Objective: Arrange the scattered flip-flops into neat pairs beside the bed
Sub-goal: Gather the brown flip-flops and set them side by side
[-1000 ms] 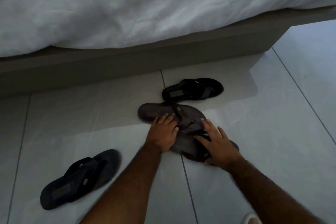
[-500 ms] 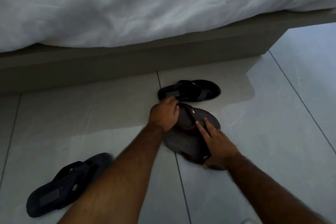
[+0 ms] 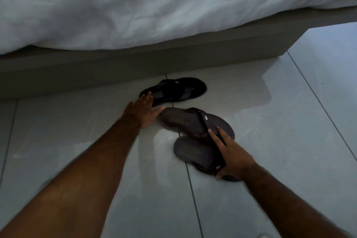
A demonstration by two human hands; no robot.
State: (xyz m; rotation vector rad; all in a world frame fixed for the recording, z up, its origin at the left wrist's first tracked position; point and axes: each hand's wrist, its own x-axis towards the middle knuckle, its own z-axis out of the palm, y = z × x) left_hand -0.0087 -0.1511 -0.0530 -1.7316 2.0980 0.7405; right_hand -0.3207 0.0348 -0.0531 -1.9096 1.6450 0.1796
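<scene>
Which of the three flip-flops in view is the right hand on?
The nearer brown flip-flop: the right hand lies on its strap. The farther brown flip-flop overlaps its toe end; the black flip-flop lies by the bed.

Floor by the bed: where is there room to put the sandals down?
Bare tiled floor lies right of the brown flip-flops, out past the bed frame's corner. More bare tile lies left of the left hand. It is crowded in the middle: black flip-flop, both brown ones, and the right hand.

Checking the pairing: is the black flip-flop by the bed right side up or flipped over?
Right side up: the black flip-flop shows its straps and footbed label.
</scene>
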